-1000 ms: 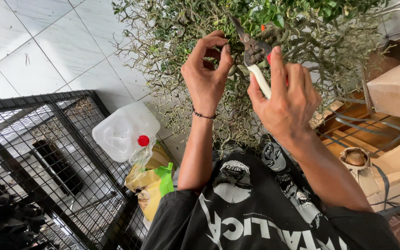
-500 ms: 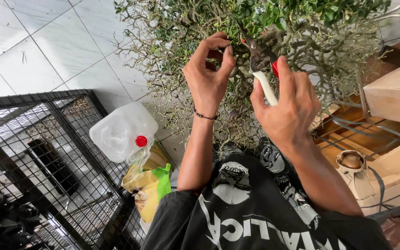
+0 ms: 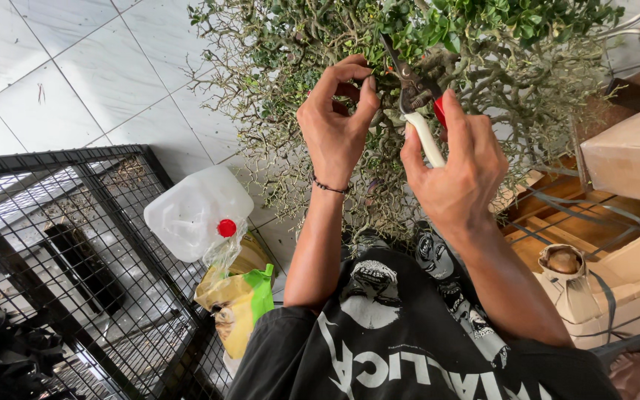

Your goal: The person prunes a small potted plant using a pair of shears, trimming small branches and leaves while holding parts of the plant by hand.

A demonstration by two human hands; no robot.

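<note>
Shears edge up into the shrub as the left hand pinches a twig.

The right hand (image 3: 457, 167) grips the shears (image 3: 416, 100), blades now deeper among the shrub (image 3: 438, 44) branches than a second ago; the left hand (image 3: 335, 122) stays pinched on a twig (image 3: 373, 74) beside the blades, so a cut looks close.

A white plastic jug (image 3: 195, 213) with a red cap lies beside the wire cage. Below it sits a yellow-and-green bag (image 3: 237, 305), perhaps plant feed. Brown cardboard boxes (image 3: 631, 152) stand at the right.
</note>
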